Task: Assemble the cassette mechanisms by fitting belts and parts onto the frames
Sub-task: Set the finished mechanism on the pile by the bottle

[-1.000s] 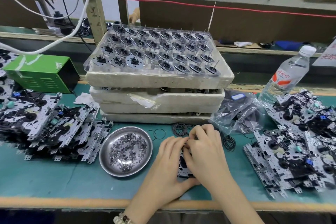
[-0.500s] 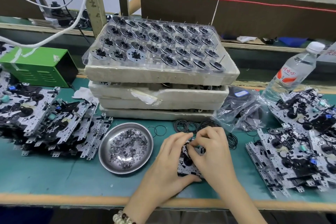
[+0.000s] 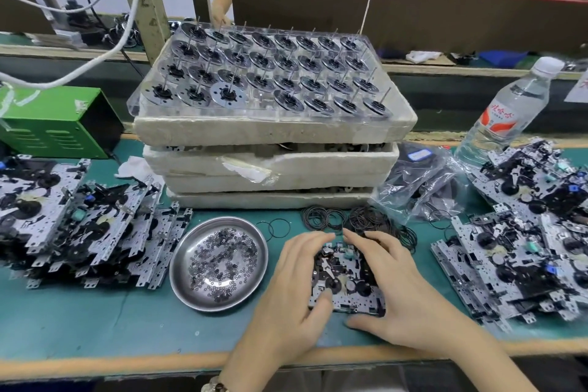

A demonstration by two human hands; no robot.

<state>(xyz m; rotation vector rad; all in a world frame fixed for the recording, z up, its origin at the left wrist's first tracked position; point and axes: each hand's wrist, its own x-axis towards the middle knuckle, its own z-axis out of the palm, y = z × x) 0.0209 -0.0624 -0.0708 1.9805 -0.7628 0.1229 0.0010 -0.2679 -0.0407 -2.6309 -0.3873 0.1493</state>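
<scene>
One cassette frame (image 3: pixel 345 283) is lying flat on the green worktop (image 3: pixel 95 321) near the front edge, between the two hands. The left hand (image 3: pixel 296 289) is gripping its left side, thumb pressing on the near corner and fingers curling over the far edge. The right hand (image 3: pixel 401 286) is lying spread over the right side with fingertips reaching the far edge; I cannot tell whether it is pinching a belt or simply steadying the metal.

Judging by how things are lying, the job is looking well under way but far from finished. A large stack of frames (image 3: pixel 76 223) is sitting at the left, and another heap of frames (image 3: pixel 521 239) is crowding the right; which one is holding finished work is not clear. A loose pile of black rubber belts (image 3: pixel 359 219) is waiting just beyond the hands, touching the foam trays. A round steel dish (image 3: pixel 219 264) holding many tiny washers is sitting just left of the left hand. On top of three stacked foam trays (image 3: pixel 273 162), a clear tray of flywheels (image 3: pixel 264 73) with upright pins is looking nearly full, with one pocket in the near row empty, so plenty of parts are remaining.

As for writing, the water bottle (image 3: pixel 509 108) at the far right is carrying a red and white label with red Chinese characters, too small to read reliably. The green metal box (image 3: pixel 54 118) at the left is showing no legible marking.
</scene>
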